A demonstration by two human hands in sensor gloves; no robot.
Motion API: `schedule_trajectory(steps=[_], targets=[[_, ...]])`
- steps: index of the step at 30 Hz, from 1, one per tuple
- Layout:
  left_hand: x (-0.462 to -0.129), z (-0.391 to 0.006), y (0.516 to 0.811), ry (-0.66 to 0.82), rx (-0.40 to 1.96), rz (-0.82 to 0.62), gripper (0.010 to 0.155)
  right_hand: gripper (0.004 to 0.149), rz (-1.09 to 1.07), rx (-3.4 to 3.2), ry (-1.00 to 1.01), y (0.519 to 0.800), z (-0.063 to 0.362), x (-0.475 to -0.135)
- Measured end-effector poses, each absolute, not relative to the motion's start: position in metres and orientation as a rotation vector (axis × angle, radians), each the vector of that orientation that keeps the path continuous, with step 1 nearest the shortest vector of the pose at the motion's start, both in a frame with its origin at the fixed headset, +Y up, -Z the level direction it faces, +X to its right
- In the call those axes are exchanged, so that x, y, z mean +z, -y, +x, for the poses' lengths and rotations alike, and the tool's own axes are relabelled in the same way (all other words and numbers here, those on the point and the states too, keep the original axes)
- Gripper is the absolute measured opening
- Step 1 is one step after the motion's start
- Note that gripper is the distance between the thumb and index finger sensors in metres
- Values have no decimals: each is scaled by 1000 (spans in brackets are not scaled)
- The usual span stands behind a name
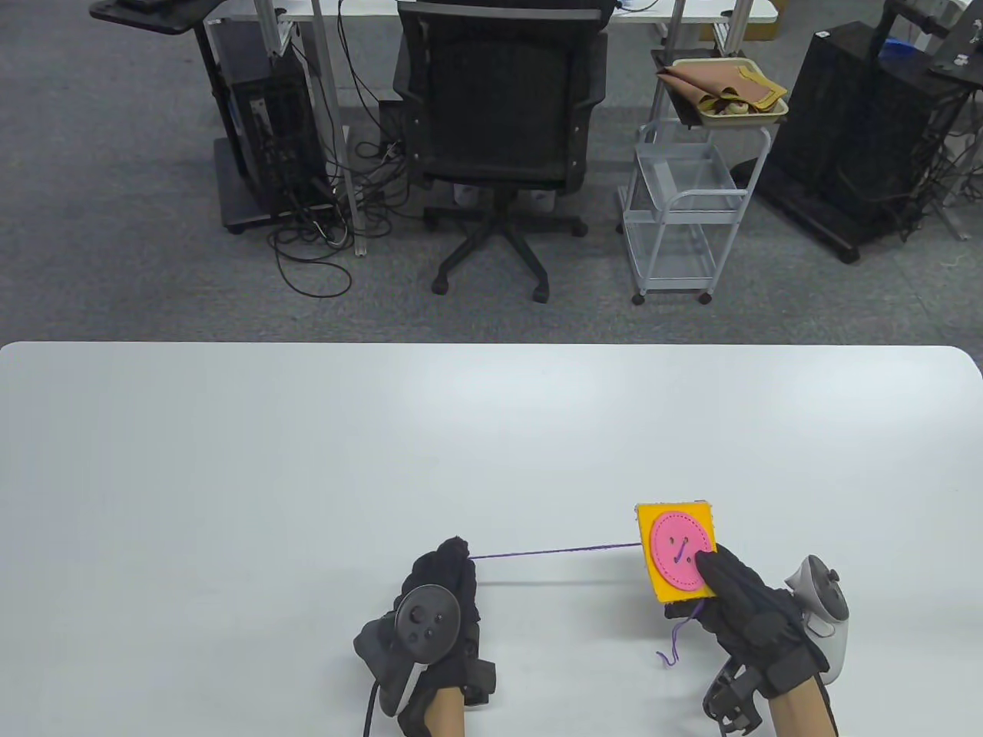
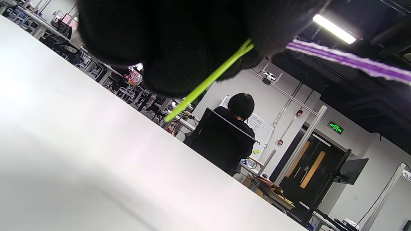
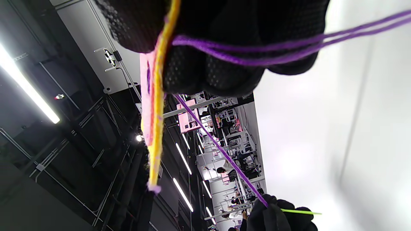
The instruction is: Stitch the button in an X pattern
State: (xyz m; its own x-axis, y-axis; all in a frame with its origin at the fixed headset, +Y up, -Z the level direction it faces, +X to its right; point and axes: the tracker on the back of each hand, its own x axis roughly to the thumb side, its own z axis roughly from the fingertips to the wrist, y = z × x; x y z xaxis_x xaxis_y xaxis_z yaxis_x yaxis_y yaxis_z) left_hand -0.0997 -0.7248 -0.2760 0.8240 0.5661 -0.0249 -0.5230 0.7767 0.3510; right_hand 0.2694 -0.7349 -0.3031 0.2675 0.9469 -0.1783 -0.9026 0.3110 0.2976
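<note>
A yellow felt square (image 1: 662, 585) with a large pink button (image 1: 680, 551) on it is held above the white table (image 1: 307, 461) by my right hand (image 1: 741, 606), thumb on the button's lower right. A purple stitch crosses the button's holes. Purple thread (image 1: 553, 550) runs taut from the square's left edge to my left hand (image 1: 449, 572), which pinches a lime-green needle (image 2: 208, 80). A short thread tail (image 1: 676, 641) hangs below the square. In the right wrist view the square (image 3: 155, 128) shows edge-on, with thread (image 3: 221, 150) leading to the left hand (image 3: 276, 215).
Beyond the table's far edge stand a black office chair (image 1: 499, 130), a white wire trolley (image 1: 683, 207) with a tray of fabric, and computer racks with cables on the floor.
</note>
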Motion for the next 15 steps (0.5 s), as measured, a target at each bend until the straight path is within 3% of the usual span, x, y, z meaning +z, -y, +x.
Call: schedule_trajectory(steps=[15], targets=[[-269, -100, 717, -142, 706, 416, 38, 43, 146, 1209, -407, 739, 263, -302]])
